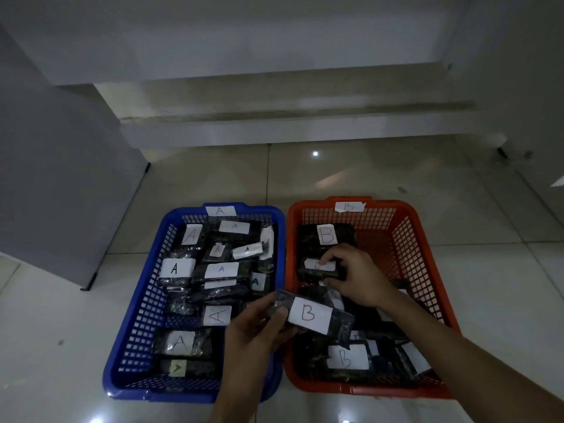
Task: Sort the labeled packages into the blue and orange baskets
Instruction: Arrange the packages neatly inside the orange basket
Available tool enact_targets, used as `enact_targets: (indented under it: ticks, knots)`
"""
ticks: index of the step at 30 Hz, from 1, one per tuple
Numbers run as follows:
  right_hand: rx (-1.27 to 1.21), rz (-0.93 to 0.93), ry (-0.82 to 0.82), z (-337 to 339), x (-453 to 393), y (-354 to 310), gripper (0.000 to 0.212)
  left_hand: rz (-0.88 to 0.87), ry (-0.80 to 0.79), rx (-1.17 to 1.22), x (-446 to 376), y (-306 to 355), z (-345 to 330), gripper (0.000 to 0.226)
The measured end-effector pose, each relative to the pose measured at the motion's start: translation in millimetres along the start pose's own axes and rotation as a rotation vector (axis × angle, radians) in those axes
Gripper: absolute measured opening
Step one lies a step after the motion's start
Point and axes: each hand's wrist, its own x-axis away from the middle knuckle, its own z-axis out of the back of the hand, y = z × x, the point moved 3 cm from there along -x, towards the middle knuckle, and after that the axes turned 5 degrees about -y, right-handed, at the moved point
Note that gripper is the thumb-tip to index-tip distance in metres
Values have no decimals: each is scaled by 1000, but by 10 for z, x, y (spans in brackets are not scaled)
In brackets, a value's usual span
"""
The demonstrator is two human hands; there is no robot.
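Left hand (259, 328) pinches a flat, glossy dark pack (314, 315) with paper "B" label, above the seam between lattice plastic baskets. Right hand (355, 276) seemingly grips another pack (317, 268) inside the orange basket (409, 239).

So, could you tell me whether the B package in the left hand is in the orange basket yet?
Not yet: the left hand holds the B package above the baskets' shared edge.

Dim, bluish picture; lamp glare spots on the glossy floor (315, 153), wide-angle bending at edges.
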Motion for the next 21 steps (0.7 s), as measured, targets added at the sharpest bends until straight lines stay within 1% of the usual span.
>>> enact_targets:
  ticks: [6,8,11,14,16,19,20,21]
  knots:
    - [88,83,-148,58,-7,-42,34,10,37,26,1,-40,-34,22]
    - [153,117,-121,57,20,-53,34,15,36,14,-5,-44,-28,22]
    - [368,183,-33,-10,47,-54,34,24,27,-2,-4,-55,-13,24]
    - [503,170,15,-11,69,-50,29,31,26,-1,4,-54,-5,26]
    - [567,172,13,32,83,-75,30,33,36,1,6,-51,-2,24]
    - [577,171,-51,53,131,-135,33,22,40,-10,12,-13,-23,23]
    - [513,148,-38,94,157,-174,32,11,34,-17,8,11,-40,22]
    - [375,94,-17,166,200,-237,31,-8,28,-27,4,43,-65,21]
